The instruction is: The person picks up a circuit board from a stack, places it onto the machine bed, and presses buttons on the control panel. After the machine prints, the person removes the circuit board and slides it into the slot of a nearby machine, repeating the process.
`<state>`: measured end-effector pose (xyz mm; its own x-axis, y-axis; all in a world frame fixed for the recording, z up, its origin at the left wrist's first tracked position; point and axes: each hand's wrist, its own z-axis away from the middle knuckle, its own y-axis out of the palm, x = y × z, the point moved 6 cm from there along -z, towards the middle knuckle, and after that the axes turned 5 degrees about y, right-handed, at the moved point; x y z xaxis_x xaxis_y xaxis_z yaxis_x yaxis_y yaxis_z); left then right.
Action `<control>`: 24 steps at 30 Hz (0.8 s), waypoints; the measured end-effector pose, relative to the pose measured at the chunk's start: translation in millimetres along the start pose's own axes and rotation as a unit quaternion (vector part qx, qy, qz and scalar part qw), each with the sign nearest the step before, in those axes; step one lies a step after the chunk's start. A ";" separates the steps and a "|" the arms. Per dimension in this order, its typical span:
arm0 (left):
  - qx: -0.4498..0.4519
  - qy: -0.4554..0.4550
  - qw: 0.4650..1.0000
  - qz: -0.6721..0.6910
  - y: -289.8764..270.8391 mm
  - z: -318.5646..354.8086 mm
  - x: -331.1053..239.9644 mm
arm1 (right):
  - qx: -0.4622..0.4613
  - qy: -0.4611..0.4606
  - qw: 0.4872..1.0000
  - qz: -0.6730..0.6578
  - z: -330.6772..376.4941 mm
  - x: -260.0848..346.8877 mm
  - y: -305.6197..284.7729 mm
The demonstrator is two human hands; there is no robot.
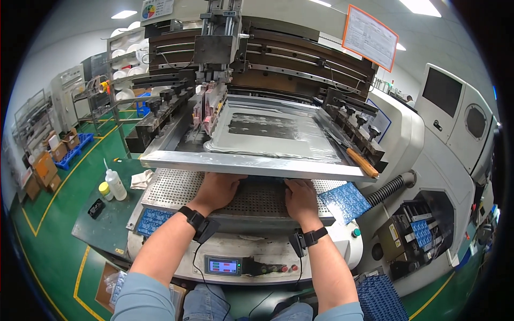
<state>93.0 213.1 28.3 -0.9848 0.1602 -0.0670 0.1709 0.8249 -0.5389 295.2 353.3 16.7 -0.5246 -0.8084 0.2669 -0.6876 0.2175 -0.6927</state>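
Both hands reach under the raised screen frame (257, 166) of a screen-printing machine. The left hand (217, 190) and the right hand (301, 197) lie palm down on the perforated metal bed (176, 187), their fingertips hidden beneath the frame's front rail, so whether the fingers are spread or pinching something cannot be told. Between and under the hands sits a dark blue panel (262, 184), mostly shadowed by the frame; only its near edge shows, flat on the bed. A lighter blue circuit board (345, 200) with fine white markings lies tilted just right of the right hand, and another blue board (153, 219) rests at the bed's left front corner. A wooden-handled tool (362, 162) lies on the frame's right corner
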 end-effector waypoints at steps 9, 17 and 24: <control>0.004 -0.020 0.999 0.041 13.1 6.8 11.1 | -0.004 -0.007 1.000 0.002 -0.7 1.0 2.0; 0.006 -0.013 1.000 -0.008 10.6 6.0 4.5 | 0.005 0.034 0.999 0.030 -0.2 -3.4 1.5; 0.031 -0.021 0.999 -0.013 -3.2 12.5 7.9 | -0.025 0.047 0.996 0.065 2.9 -1.9 -5.6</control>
<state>84.3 204.9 18.9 -0.9896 0.1153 -0.0865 0.1441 0.7933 -0.5915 301.6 352.0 18.1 -0.6542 -0.7171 0.2403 -0.6335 0.3459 -0.6922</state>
